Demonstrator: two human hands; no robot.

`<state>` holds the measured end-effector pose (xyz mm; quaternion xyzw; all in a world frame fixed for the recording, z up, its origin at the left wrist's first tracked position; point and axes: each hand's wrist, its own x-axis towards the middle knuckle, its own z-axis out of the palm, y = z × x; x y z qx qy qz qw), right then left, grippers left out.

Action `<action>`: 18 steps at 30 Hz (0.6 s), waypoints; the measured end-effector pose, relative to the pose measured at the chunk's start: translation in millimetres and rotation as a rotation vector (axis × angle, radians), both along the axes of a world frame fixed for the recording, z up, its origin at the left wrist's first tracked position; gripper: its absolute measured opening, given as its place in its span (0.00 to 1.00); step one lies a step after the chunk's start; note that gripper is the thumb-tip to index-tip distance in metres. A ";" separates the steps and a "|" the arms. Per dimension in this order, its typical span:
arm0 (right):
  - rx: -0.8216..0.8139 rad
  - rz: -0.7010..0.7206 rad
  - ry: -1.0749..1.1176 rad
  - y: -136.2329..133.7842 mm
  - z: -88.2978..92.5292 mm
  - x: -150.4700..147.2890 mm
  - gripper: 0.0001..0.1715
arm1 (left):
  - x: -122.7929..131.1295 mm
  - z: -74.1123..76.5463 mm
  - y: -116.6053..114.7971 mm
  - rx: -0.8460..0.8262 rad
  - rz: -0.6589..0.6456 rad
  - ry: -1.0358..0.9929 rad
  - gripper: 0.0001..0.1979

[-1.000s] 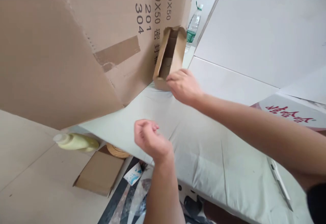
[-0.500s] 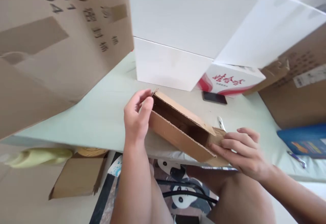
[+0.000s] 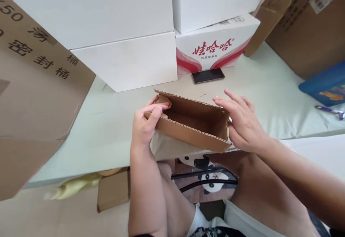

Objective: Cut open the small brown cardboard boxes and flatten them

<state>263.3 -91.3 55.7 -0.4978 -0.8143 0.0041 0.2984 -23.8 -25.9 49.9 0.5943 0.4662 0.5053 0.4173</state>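
Observation:
A small brown corrugated cardboard box [image 3: 188, 132] lies open-topped at the near edge of a pale green table [image 3: 107, 122], held between both hands. My left hand [image 3: 145, 125] grips its left end, thumb and fingers pinching a small end flap. My right hand [image 3: 241, 122] presses against the right end, fingers curled over the rim. The box's inside looks empty. My knees show below it.
A dark phone [image 3: 208, 75] lies behind the box, before a red-and-white printed carton [image 3: 215, 46]. White boxes [image 3: 126, 57] stand at the back, big brown cartons at left [image 3: 35, 96] and right [image 3: 304, 32]. A blue item [image 3: 323, 84] and a pen-like tool [image 3: 330, 110] lie right. A yellowish bottle [image 3: 72, 188] lies below.
My right hand took the small box from beside the big carton and brought it to the table's near edge. My left hand closed on its other end. The view swung right.

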 end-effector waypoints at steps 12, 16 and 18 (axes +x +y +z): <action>0.116 0.256 0.295 1.6 -9.7 0.4 0.26 | -19.6 0.7 -0.4 0.040 -0.348 -0.015 0.27; 0.024 0.129 0.209 3.6 -7.0 -1.0 0.31 | -21.4 -0.3 -0.3 0.046 -0.387 0.026 0.29; 0.000 0.126 0.199 3.8 -3.2 0.9 0.29 | -22.3 -0.9 -0.8 0.060 -0.383 0.034 0.30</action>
